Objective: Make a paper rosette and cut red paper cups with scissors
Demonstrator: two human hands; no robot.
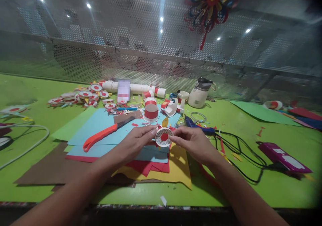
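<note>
Between my left hand (137,140) and right hand (192,142) I pinch a small white paper disc with a red centre (164,137), fingertips closed on its rim, held above the stacked coloured paper sheets (151,159). I judge I'm shaping its edge; next needs a careful turn. Beyond lie the orange-handled knife (105,135), a glue gun (198,127), the green table (251,185) and a mesh screen (125,45).
</note>
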